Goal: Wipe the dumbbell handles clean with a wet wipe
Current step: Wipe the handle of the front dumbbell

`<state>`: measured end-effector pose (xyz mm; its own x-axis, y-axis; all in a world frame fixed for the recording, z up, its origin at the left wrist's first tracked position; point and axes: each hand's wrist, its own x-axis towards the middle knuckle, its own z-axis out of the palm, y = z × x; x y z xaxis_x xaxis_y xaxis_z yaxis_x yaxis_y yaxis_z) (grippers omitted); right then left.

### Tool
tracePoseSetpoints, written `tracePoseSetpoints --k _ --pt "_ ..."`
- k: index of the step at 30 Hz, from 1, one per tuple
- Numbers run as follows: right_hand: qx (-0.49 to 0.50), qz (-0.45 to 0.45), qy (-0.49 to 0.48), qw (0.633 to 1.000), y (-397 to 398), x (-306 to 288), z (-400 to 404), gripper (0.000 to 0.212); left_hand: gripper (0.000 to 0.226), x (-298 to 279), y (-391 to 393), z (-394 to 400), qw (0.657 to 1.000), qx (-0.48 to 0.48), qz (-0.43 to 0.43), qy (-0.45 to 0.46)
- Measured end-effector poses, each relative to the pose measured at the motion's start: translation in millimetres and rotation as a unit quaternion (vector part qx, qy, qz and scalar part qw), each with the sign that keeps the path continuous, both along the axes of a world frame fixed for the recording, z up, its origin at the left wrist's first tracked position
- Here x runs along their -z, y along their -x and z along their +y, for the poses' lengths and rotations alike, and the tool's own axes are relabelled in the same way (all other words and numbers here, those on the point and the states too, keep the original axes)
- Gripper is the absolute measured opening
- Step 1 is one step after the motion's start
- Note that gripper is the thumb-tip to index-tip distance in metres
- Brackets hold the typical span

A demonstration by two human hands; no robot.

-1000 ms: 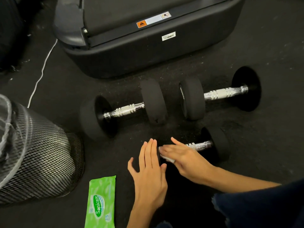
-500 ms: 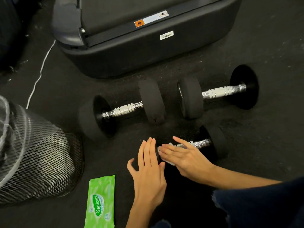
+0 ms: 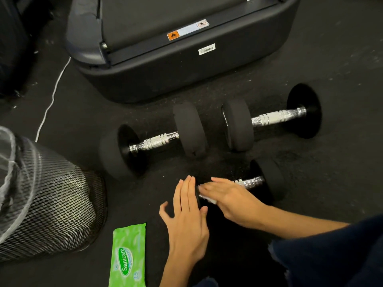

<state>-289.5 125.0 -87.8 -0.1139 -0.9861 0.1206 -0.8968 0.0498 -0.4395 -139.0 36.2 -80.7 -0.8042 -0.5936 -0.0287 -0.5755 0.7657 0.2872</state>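
Chrome handle (image 3: pixel 248 182) of the nearest dumbbell (image 3: pixel 267 181) lies on the dark floor (image 3: pixel 331 183). Right hand (image 3: pixel 232 200) lies palm-down across it, fingers curled loosely over a white wipe (image 3: pixel 210 200) pressed to the bar. Left hand (image 3: pixel 187 216) stands flat, fingers straight and together, holding nothing, braced against the dumbbell's near weight. Green wipe pack (image 3: pixel 128 255) lies beside the left wrist.

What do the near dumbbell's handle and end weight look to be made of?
Handle: likely chromed steel, bright and mirror-shiny, with ringed, rough-looking grip bands. End weight: matte black with no glare, probably rubber or a coating; I cannot tell which.
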Motion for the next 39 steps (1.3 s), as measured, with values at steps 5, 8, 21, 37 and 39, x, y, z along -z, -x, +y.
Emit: tracePoseSetpoints --k 5,8,21,37,39 --pt "-0.056 0.123 0.015 0.991 1 18 29 0.065 0.063 0 1 -4 1.0 0.009 0.007 -0.005" --pt "-0.051 0.154 0.009 0.987 12 19 25 0.08 0.063 -2 3 -6 1.0 0.007 0.009 -0.01" --pt "-0.096 0.115 0.012 0.989 13 16 27 0.063 0.063 -4 3 -3 1.0 -0.006 0.013 -0.02" --pt "0.03 -0.019 0.061 0.998 2 14 1 0.064 0.063 -4 5 1 1.0 -0.009 0.008 -0.013" --pt "0.021 -0.03 0.058 0.998 -7 17 4 0.062 0.062 -4 4 0 1.0 -0.009 0.012 -0.016"
